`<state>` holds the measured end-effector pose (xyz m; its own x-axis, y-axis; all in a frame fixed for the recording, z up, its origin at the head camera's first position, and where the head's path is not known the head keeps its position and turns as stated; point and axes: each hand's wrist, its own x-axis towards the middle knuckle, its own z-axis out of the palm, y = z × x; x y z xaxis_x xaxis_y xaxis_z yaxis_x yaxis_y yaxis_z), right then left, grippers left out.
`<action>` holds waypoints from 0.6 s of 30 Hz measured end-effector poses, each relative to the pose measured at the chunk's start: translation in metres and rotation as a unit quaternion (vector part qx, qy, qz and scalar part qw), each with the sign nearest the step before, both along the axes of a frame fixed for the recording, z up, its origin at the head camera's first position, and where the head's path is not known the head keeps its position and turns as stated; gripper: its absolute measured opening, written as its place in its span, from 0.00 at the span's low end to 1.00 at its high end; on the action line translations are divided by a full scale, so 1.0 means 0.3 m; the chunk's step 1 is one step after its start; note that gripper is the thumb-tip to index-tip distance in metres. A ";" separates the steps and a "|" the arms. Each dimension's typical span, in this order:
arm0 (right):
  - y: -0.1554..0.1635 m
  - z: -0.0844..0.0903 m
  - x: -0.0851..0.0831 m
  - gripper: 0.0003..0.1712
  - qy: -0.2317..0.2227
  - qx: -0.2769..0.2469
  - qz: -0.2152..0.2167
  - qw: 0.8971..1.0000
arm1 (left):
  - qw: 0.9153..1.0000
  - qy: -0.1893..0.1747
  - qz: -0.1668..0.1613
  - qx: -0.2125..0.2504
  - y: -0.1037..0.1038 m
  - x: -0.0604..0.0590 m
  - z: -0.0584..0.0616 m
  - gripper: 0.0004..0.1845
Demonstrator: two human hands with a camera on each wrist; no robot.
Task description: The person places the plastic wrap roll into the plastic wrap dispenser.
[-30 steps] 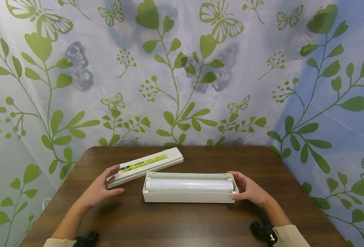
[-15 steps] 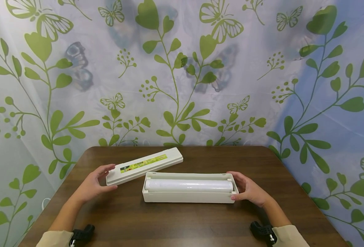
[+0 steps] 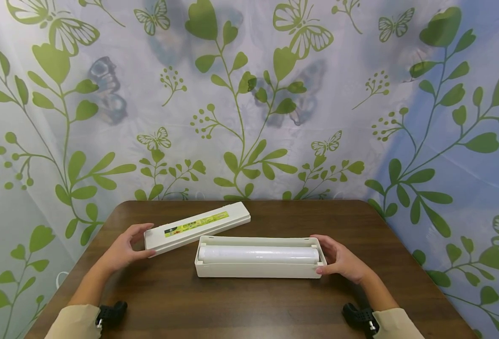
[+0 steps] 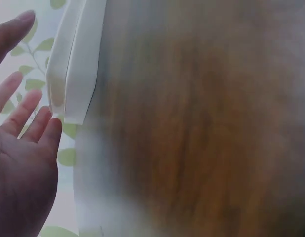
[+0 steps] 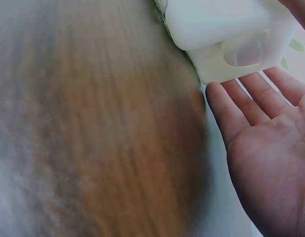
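A long white box (image 3: pixel 258 270) lies open-topped on the brown table, holding a roll of plastic wrap (image 3: pixel 260 254). My right hand (image 3: pixel 347 263) grips the box's right end, thumb at the front corner and fingers toward the back one. In the right wrist view, fingertips (image 5: pixel 216 94) meet the box's end wall (image 5: pixel 211 64). Behind and left of the box, its white lid (image 3: pixel 232 214) lies at a slant, a yellow-green label (image 3: pixel 198 222) on top. My left hand (image 3: pixel 124 249) spans the lid's left end, its fingers spread; in the left wrist view they reach beside the lid (image 4: pixel 83 64).
The wooden table (image 3: pixel 249 310) has rounded far corners. A curtain (image 3: pixel 249 141) printed with green leaves and butterflies hangs behind it and at both sides. Black straps (image 3: pixel 111 314) circle both wrists below beige sleeves (image 3: pixel 73 322).
My left hand has drawn back to the left, from over the lid's label to its left end. The lid, the box and my right hand stay where they were.
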<state>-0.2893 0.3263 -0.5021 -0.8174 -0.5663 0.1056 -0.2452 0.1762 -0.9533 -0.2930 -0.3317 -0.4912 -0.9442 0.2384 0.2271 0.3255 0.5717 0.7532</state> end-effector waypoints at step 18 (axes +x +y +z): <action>0.000 0.001 0.001 0.51 -0.003 0.003 -0.005 1.000 | 0.996 -0.085 -0.033 0.016 -0.059 -0.040 -0.019 0.52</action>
<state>-0.2889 0.3263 -0.5018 -0.8233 -0.5592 0.0974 -0.2381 0.1844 -0.9536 -0.3049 -0.3495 -0.4970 -0.9522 0.2964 0.0740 0.2279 0.5281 0.8180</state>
